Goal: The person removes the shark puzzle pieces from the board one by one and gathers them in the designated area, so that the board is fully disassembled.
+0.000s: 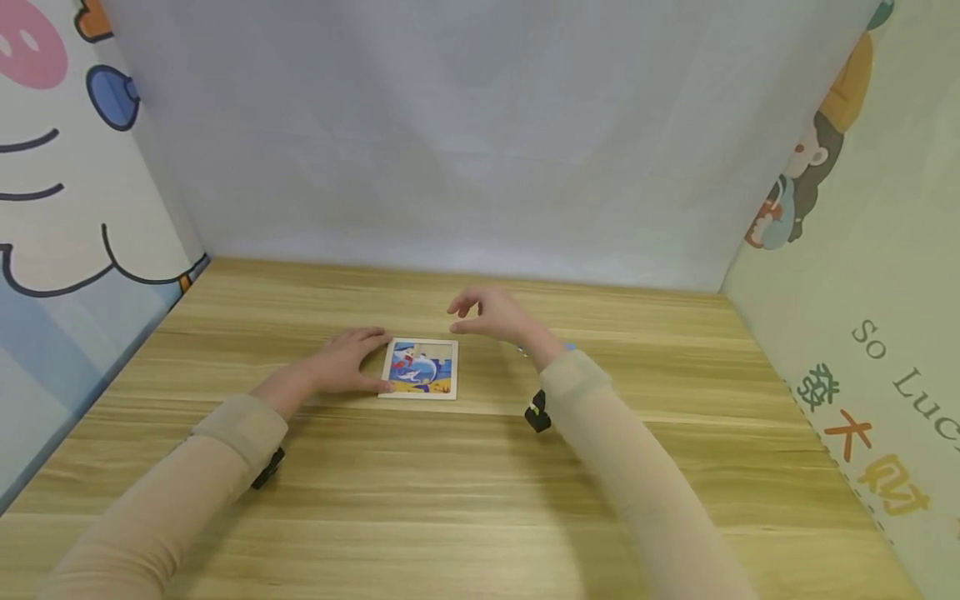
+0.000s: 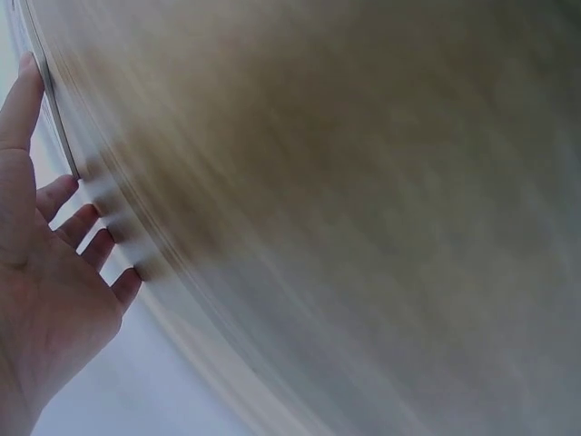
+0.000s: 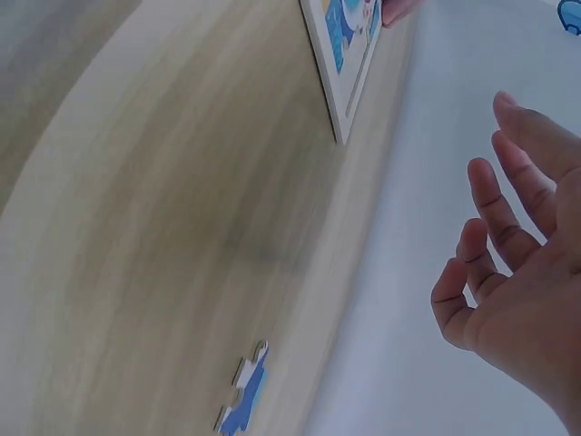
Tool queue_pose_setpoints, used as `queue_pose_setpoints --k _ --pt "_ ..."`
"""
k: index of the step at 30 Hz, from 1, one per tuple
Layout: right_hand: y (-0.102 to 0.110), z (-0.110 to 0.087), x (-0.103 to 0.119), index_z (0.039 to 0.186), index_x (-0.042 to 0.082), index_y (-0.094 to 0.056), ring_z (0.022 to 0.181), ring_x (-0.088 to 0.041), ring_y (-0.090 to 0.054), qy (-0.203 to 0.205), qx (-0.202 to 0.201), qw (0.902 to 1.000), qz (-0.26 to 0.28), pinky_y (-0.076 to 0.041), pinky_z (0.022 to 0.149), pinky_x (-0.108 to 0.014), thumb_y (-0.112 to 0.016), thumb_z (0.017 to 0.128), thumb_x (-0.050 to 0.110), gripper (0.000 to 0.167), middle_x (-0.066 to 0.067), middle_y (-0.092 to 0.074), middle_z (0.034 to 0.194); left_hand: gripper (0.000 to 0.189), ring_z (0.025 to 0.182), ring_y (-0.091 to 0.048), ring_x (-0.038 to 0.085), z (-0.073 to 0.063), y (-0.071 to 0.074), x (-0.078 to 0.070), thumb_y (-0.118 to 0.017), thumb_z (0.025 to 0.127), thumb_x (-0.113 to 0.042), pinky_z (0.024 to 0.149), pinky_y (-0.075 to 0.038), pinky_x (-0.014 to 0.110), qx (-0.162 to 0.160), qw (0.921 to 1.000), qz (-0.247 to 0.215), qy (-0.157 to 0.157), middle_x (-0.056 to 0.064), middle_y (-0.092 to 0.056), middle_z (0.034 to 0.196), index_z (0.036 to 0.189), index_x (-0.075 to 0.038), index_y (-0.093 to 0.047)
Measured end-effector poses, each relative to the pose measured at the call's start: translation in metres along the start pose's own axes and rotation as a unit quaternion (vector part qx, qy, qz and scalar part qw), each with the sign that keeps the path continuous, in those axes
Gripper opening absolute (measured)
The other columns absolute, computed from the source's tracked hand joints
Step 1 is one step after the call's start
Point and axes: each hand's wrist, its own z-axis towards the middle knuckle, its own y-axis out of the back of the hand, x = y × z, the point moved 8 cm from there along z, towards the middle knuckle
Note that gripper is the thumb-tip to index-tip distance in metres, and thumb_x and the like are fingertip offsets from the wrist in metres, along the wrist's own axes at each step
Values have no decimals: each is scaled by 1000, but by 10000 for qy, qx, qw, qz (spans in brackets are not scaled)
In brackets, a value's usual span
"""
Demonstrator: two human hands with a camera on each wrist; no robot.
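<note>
A square jigsaw puzzle [image 1: 423, 375] in a pale frame lies on the table, with a gap at its upper right. Its picture is a white sea animal on blue. My left hand [image 1: 347, 362] rests beside it, thumb at the lower left corner and index finger by the upper left one. In the left wrist view, that hand [image 2: 54, 254] has its fingertips on the tabletop. My right hand [image 1: 491, 315] is raised to the right of the puzzle, fingers loosely bent, nothing between them. Beneath the right wrist lies a loose blue and white puzzle piece [image 3: 243, 392], mostly hidden in the head view.
The wood-grain table [image 1: 420, 508] meets a pale cloth backdrop [image 1: 450, 150] at the back. Printed cartoon panels stand on both sides, the left panel [image 1: 67, 200] and the right panel [image 1: 847, 275]. Dark wrist devices show by the sleeves, one a black device [image 1: 537, 412].
</note>
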Motion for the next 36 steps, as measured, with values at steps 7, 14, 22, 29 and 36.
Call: queue_pose_setpoints --k 7,14,22,29,36 --pt "-22 13 7 114 11 -66 103 -25 -55 66 183 9997 -179 -45 86 -35 -73 84 26 34 -8 -63 113 92 139 -17 44 0 1 1 -67 79 -57 108 -13 67 -12 10000 -25 26 19 -23 153 148 -8 -29" --pt "-46 22 8 114 13 -66 108 -20 -54 94 436 9987 -249 -45 93 -35 -73 84 26 33 -4 -62 114 93 138 -19 44 0 1 2 -66 79 -58 106 -14 69 -62 10000 16 -2 19 -24 153 147 -7 -30" --pt "-62 28 9 112 16 -66 107 -15 -52 89 685 9976 -88 -43 95 -33 -74 83 24 31 0 -61 117 94 138 -19 44 0 1 0 -65 79 -61 107 -15 68 -6 10000 19 -7 20 -24 153 148 -7 -30" --pt "-72 31 7 108 18 -68 119 -18 -49 -84 930 9956 70 -37 105 -40 -74 83 22 27 1 -59 125 94 139 -18 43 1 -1 2 -64 79 -62 107 -15 67 19 10000 13 -26 18 -23 153 148 -8 -29" --pt "-77 35 7 101 18 -72 115 -17 -50 -49 943 9953 -234 -37 104 -37 -73 83 22 18 0 -59 120 93 139 -19 44 -1 1 0 -64 80 -60 107 -16 68 21 10000 38 -39 19 -24 153 148 -7 -29"
